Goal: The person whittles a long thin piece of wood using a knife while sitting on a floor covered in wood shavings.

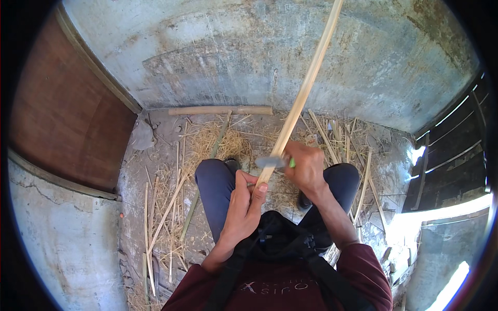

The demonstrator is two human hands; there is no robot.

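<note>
Holds pale wooden strip (pixel 306 96), slanting far right, by near end in fingers of left hand (pixel 243 208); grips green-handled knife (pixel 268 162), blurred blade across strip, in fingers of right hand (pixel 307 167). Includes black strapped bag (pixel 272 227), near centre, contents hidden.

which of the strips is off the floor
The long pale strip in the left hand, crossed by a blurred knife blade; the other strips lie on the floor.

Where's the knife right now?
In the head view, the knife is near the centre, in the right hand, crossing the pale strip just beyond the left hand.
</note>
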